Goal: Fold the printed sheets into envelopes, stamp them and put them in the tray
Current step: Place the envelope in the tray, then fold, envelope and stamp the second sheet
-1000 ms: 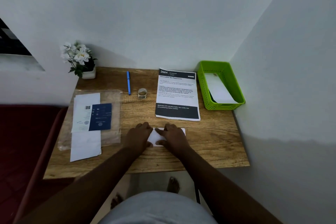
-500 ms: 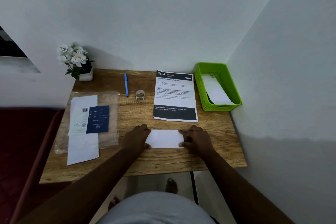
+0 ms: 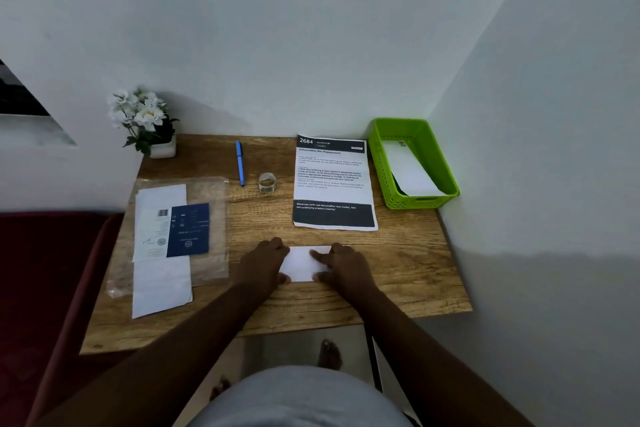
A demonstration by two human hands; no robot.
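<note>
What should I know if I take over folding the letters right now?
Left hand and right hand: both press flat on the folded white paper at the desk's front.
Printed sheets wait behind it; the roll of stamps stands beside the blue pen.
Done: one white envelope lies in the green tray.
Left: finish this fold, stamp, tray, then the remaining sheets.

Folded paper: white, flat near the table's front edge, both ends under hands.
Printed sheet: unfolded, flat behind it, black band at bottom.
Tray: green, at right, holds a white envelope.
</note>
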